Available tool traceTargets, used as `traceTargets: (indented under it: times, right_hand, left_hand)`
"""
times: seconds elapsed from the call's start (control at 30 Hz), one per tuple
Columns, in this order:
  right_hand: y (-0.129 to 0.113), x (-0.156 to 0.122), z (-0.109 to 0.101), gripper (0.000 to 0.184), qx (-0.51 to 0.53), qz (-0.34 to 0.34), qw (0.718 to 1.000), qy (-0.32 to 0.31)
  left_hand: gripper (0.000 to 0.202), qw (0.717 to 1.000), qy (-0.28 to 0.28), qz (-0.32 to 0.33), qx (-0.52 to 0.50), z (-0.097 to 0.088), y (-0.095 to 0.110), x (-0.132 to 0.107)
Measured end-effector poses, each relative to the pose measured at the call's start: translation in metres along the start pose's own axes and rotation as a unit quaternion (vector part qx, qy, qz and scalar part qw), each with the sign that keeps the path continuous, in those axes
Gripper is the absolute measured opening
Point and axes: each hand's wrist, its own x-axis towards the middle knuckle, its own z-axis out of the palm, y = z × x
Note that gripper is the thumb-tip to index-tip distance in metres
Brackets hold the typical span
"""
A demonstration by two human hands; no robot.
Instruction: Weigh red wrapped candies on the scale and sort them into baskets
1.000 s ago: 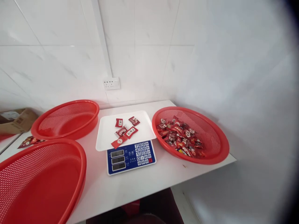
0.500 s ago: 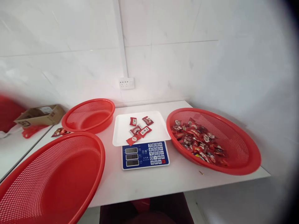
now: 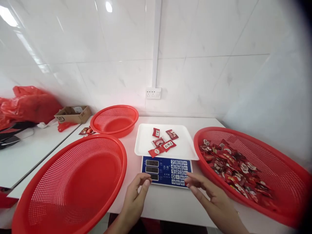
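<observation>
Both hands are now entering view, L hand (image 3: 137, 195) and R hand (image 3: 211, 195) closing on the scale (image 3: 167, 167) from either side of its front; 0.5 s ago neither was showing. Camera is turning left, so the counter (image 3: 165, 203) is sliding right in frame. 5 red packets (image 3: 159, 141) on the white tray (image 3: 185, 141) are keeping the same layout, lowest one lying at the front rim.

L hand: curling loosely, thumb & index apart, nothing showing between; hovering by lower L of the display (image 3: 152, 170). R hand: likewise half-curled, holding nothing visible, fingertips overlapping lower R of the keypad (image 3: 179, 167). Panel contact: can't tell, either side. Digits too small to read.

R of tray, the red basket (image 3: 220, 130) is holding a heap of packets, rim sitting right by tray's R front corner; touching or not, can't tell.

Technique (judgement): hands are best staying low, taking base by its corners, keeping off tray so rdg isn't drifting. R fingers are probably risking a stray key press. If basket rim is leaning on tray, rdg may be suffering; leaving a gap is safer.
</observation>
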Motion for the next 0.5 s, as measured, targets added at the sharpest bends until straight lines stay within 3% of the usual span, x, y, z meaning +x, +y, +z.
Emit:
traceTargets:
  times: [0.13, 0.3, 0.5]
  right_hand:
    - [0.02, -0.002, 0.012, 0.039, -0.015, 0.054, 0.998, -0.01]
    - [0.032, -0.008, 0.007, 0.043, 0.025, 0.112, 0.993, -0.006]
    - [0.033, 0.003, 0.013, 0.041, 0.046, 0.105, 0.993, -0.013]
  left_hand:
    - [0.034, 1.0, 0.024, -0.016, 0.012, -0.014, -0.025, 0.025]
    - [0.037, 0.998, 0.042, -0.034, 0.019, -0.043, -0.031, 0.034]
    - [0.031, 0.991, 0.068, -0.005, 0.113, -0.051, -0.049, 0.071]
